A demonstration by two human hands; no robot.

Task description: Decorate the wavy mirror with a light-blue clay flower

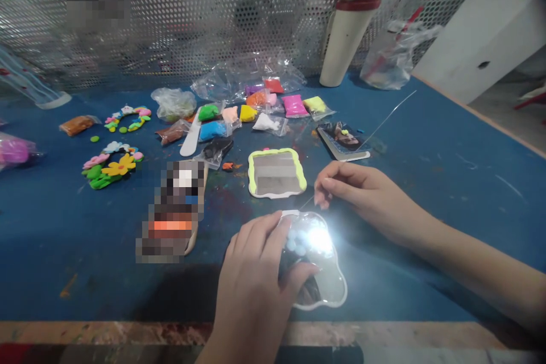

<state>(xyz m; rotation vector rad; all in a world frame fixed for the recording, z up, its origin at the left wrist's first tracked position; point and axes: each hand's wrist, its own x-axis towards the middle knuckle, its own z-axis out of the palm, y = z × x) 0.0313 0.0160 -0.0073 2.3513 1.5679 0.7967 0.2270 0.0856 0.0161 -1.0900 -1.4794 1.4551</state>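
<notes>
My left hand (260, 267) lies over the left part of a white-rimmed, wavy-edged mirror (335, 281), fingers on its top edge and thumb across its face. A bright glare and pale blue rounded shapes show on the glass. Just beyond it on the right, my right hand (345, 187) pinches a thin, pale, thread-like strand (390, 118). One end of this strand runs down to the mirror's top edge; the other sticks out up and to the right. A second mirror (277, 173), edged in yellow-green and white, lies flat behind the first.
A phone (174, 210) rests left of my hands. Farther back are several clay packets, such as a blue one (213, 131), and a white spatula (190, 137). Flower-decorated rings (113, 165) lie left. A small booklet-like item (343, 141), a tumbler (347, 40) and a plastic bag (390, 60) stand right.
</notes>
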